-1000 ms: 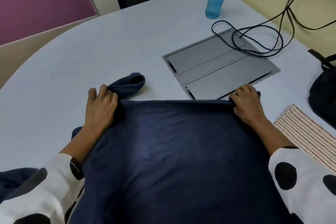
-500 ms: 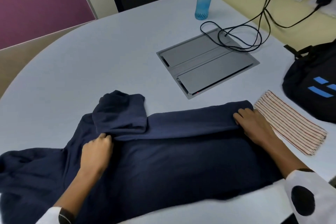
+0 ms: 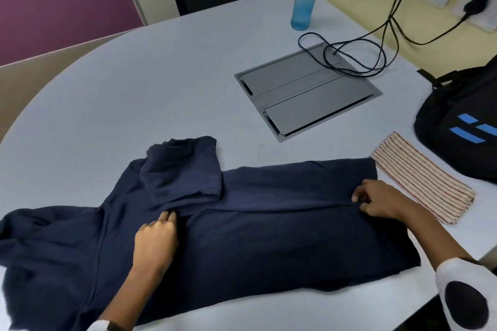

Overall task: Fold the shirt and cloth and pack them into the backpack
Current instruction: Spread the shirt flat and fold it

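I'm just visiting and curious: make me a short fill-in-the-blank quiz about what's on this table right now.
1. Both the left hand and the right hand rest on the ____ blue shirt.
2. The folded cloth has a pattern of ____.
3. The cloth lies between the shirt and the black ____.
4. At the far side of the table stands a blue ____.

Missing words: navy; stripes; backpack; bottle

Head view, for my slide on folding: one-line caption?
Both hands, left and right, press a fold into the navy blue cotton shirt on the pale table.
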Tool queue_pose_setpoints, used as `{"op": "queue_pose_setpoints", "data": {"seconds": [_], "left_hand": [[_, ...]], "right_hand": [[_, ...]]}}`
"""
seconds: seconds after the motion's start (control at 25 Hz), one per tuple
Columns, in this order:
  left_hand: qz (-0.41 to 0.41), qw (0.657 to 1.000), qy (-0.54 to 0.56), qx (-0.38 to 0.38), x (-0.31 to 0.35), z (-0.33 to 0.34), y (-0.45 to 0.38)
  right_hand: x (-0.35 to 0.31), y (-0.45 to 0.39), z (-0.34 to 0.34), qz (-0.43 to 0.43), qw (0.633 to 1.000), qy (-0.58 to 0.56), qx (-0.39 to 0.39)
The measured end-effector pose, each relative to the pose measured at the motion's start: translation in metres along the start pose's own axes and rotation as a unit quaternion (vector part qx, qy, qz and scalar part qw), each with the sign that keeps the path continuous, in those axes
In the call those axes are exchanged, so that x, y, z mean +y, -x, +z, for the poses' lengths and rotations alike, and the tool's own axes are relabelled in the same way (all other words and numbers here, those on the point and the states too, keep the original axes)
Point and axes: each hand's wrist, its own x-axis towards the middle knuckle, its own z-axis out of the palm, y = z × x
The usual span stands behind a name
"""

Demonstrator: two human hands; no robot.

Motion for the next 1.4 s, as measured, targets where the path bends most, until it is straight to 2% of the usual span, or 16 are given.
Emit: {"op": "queue_pose_setpoints", "data": {"seconds": [0.04,0.08,0.16,0.2,0.24,0.4,0.48,0.6,0.72,0.92,1.08,1.16,1.24,1.32,1.4], "left_hand": [[0.016,0.999,0.018,0.027,0.005,-0.003,-0.001],[0.042,0.997,0.037,0.053,0.012,-0.004,-0.004],[0.099,0.990,0.080,0.067,0.033,-0.003,-0.012],[0.125,0.985,0.096,0.063,0.044,0.000,-0.018],[0.148,0.982,0.104,0.057,0.054,0.005,-0.025],[0.153,0.982,0.111,0.028,0.085,0.017,-0.037],[0.167,0.981,0.092,0.024,0.087,0.021,-0.039],[0.172,0.983,0.059,-0.034,0.081,0.033,-0.040],[0.128,0.988,0.039,-0.079,0.080,0.040,-0.036],[0.091,0.988,0.046,-0.117,0.082,0.037,-0.033],[0.095,0.988,0.058,-0.111,0.083,0.036,-0.033],[0.110,0.987,0.068,-0.093,0.080,0.035,-0.029],[0.125,0.987,0.085,-0.063,0.075,0.034,-0.022],[0.135,0.984,0.111,-0.020,0.066,0.032,-0.012],[0.140,0.980,0.139,0.021,0.055,0.029,-0.005]], "right_hand": [[-0.007,0.002,-0.007,0.002,1.000,-0.026,0.009],[-0.014,0.001,-0.009,-0.007,0.997,-0.030,0.066],[-0.037,-0.010,0.000,-0.043,0.969,-0.023,0.240],[-0.056,-0.016,0.010,-0.070,0.952,-0.022,0.299],[-0.077,-0.023,0.021,-0.093,0.944,-0.014,0.315],[-0.153,-0.046,0.076,-0.170,0.960,0.022,0.219],[-0.168,-0.053,0.094,-0.180,0.957,0.060,0.220],[-0.166,-0.057,0.100,-0.166,0.959,0.083,0.216],[-0.135,-0.061,0.094,-0.119,0.964,0.083,0.224],[-0.069,-0.059,0.074,0.026,0.974,0.056,0.219],[-0.068,-0.063,0.071,0.041,0.978,0.050,0.197],[-0.078,-0.063,0.062,0.061,0.980,0.011,0.189],[-0.101,-0.060,0.053,0.058,0.958,-0.095,0.263],[-0.139,-0.054,0.047,-0.003,0.913,-0.231,0.337],[-0.189,-0.050,0.045,-0.084,0.896,-0.299,0.316]]}}
